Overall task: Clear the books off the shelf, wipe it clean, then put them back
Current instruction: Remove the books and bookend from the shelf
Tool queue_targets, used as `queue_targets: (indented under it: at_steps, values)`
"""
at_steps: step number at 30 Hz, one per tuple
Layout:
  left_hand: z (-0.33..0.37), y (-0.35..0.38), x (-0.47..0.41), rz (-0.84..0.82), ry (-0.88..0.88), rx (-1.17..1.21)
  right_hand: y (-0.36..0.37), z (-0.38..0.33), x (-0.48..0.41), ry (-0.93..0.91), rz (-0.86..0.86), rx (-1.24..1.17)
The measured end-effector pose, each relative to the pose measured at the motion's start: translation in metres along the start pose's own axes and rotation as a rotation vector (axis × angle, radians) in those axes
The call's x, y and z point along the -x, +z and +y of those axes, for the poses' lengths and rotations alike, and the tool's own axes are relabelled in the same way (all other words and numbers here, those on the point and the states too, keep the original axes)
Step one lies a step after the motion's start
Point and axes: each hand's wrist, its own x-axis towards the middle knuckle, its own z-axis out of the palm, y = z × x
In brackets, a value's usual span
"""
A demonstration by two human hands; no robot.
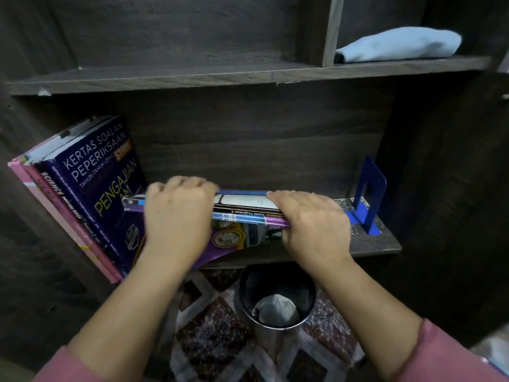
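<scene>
Our left hand (176,213) and right hand (314,224) clasped a purple-covered stack of thin paperbacks (248,209), fingers (187,186) curled over it; clearing, we judged; next, a level lift.

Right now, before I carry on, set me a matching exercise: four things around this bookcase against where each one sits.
Things:
1. blue cloth
2. blue bookend
3. bin
4. flat stack of books

Places:
A. on the floor below the lower shelf
B. gripped by the left hand and the right hand
C. upper shelf, right compartment
D. standing at the right end of the lower shelf

Pairs: 1-C, 2-D, 3-A, 4-B.
</scene>
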Motion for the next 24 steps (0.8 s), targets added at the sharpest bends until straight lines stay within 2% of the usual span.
queue_targets:
  at_steps: [2, 5, 9, 12, 17, 20, 24]
  values:
    - [-0.004, -0.014, 0.004, -0.070, -0.019, -0.072, -0.013, -0.002, 0.003, -0.016, 0.027, 0.008]
    - [0.003, -0.035, 0.015, -0.069, 0.033, -0.054, -0.046, -0.006, 0.010, 0.064, -0.004, 0.023]
    - [0.033, -0.072, 0.019, 0.043, 0.182, -0.011, -0.113, -0.011, 0.025, 0.167, -0.243, 0.142]
    - [0.077, -0.099, 0.023, 0.103, 0.382, -0.034, -0.159, -0.003, 0.049, 0.248, -0.346, 0.102]
    - [0.172, -0.129, 0.042, 0.007, 0.678, -0.044, -0.227, 0.041, 0.119, 0.471, -0.542, 0.041]
    - [0.232, -0.139, 0.062, -0.031, 0.839, 0.005, -0.257, 0.075, 0.168, 0.579, -0.600, 0.043]
    - [0.306, -0.136, 0.086, -0.208, 0.999, 0.077, -0.281, 0.118, 0.230, 0.738, -0.655, 0.078]
